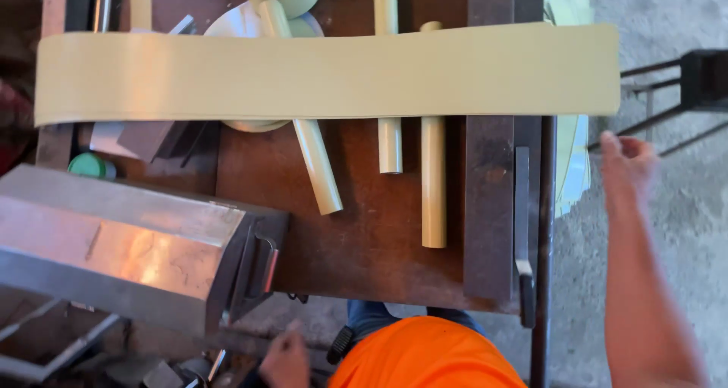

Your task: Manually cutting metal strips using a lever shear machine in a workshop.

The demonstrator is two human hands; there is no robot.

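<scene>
Two hands show at the frame's lower edge and right side. The right hand point(628, 161) is raised off the right edge of the brown metal surface point(364, 244), over the concrete floor point(652, 24); its fingers are loosely curled and hold nothing that can be made out. The left hand point(286, 358) hangs low by the orange shirt point(425, 354), near the dark parts below the surface; whether its fingers grip anything I cannot tell. A long cream-yellow strip point(326, 73) lies across the surface from side to side, over three cream rods point(433, 191). Pale green sheets point(572, 168) stick out past the right edge, just beside the right hand. A shiny steel box point(114, 244) sits at the left, with a small green round lid point(91, 164) behind it.
</scene>
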